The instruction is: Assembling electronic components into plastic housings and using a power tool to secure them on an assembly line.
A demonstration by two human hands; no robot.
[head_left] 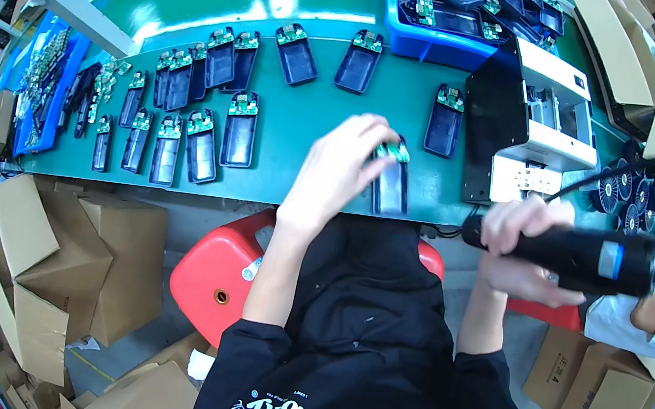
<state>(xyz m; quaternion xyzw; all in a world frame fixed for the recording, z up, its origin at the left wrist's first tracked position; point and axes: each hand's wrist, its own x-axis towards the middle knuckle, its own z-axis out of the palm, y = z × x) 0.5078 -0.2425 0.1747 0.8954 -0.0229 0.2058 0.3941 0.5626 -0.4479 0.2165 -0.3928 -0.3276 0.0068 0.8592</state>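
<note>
At the centre of the frame the left hand (340, 167) lies over a dark rectangular casing (391, 182) with a green circuit board at its far end, fingers curled onto it at the near edge of the green worktop (318, 107). The right hand (523, 248), at centre right, is clenched around a black electric screwdriver (577, 255), held sideways, its tip hidden. The step looks like steadying the casing for fastening. The next move likely calls for tipping the tool down squarely onto the board while the left hand pins the casing. More casings (201, 125) lie in rows at upper left; a blue bin (434, 46) sits at top centre.
</note>
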